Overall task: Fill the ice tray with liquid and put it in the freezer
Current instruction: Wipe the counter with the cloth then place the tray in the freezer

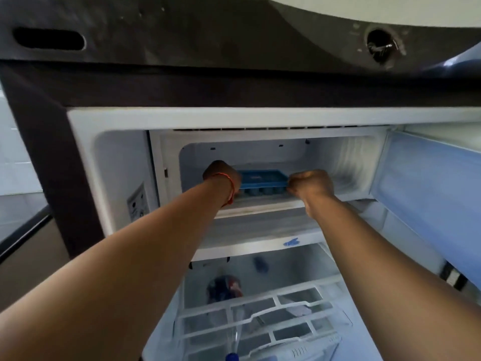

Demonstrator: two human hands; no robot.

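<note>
Head view, hands (221,175) (309,185) gripping, cupped blue ice tray (263,178)

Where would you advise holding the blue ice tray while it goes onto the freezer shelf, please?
By the flat rim at its two short ends, one hand coming in from each side, as the left hand and right hand do here. The blue ice tray is long and shallow with open-topped cells, so end grips probably keep it level over the freezer shelf.
</note>
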